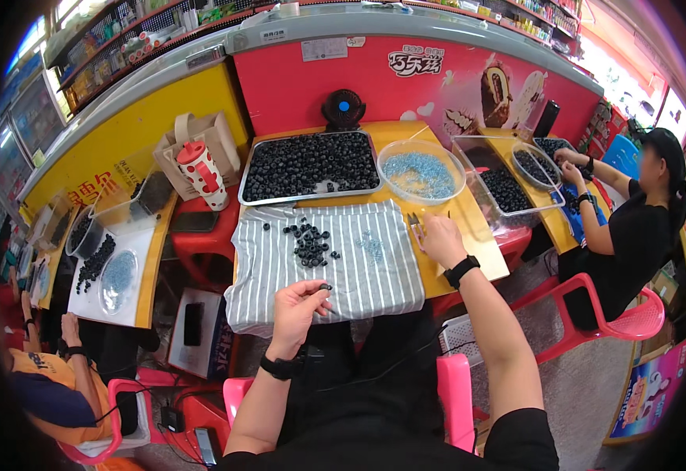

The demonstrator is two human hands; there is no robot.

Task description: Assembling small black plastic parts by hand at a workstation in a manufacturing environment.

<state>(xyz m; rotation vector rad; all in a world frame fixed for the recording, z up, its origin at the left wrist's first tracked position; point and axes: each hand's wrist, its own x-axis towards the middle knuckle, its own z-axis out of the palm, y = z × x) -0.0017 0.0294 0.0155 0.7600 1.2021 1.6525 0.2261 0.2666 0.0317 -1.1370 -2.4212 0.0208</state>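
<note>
My left hand [297, 312], near the front edge of the striped cloth, pinches a small black ring-shaped part [325, 287] between thumb and fingertips. Over the table to the right of the cloth, my right hand [442, 240] is closed; whatever its fingers hold is hidden. Right beside it is a slim two-pronged tool [415, 225]. On the grey-and-white striped cloth [268, 271] lies a loose heap of black ring-shaped parts [310, 245]. A small scatter of clear bluish pieces [371, 246] lies to the heap's right.
Behind the cloth stand a tray [250, 193] full of black parts, a round clear tub [460, 184] of bluish pieces and a small black fan [343, 108]. A dotted tumbler [201, 174] stands left. Co-workers sit at both sides, one by a clear bin [525, 210] on the right.
</note>
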